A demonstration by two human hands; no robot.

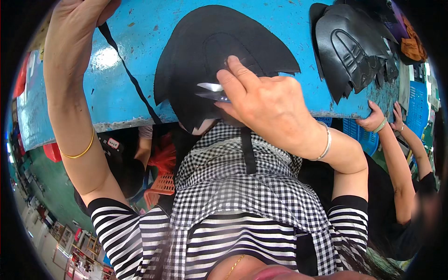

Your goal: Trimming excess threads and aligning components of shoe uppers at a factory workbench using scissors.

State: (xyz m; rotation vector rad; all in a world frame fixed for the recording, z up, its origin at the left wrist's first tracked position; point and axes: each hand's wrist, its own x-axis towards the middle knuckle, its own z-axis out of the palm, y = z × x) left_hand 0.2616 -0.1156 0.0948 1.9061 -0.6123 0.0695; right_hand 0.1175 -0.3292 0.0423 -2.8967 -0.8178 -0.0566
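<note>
My right hand (266, 98) holds small metal thread snips (213, 96), their blades apart and pointing left. Its index and middle fingers reach out over a large rounded black piece (186, 56), apparently leather or fabric. This piece lies on the blue table, with faint stitched lines in its middle and a jagged near edge hanging over the table's edge. Up at the top left, my left hand (91, 9) is partly cut off by the picture's rim. A thin black strip (128, 74) runs from that hand down to the table's near edge; its fingertips are hidden.
On the right of the blue table (126, 23) lies a stack of shiny black moulded pieces (343, 51). A co-worker's hands (373, 117) rest at the table edge there. Blue crates (357, 133) and a red basket (161, 186) stand below. Another person's arm (143, 147) shows under the table at left.
</note>
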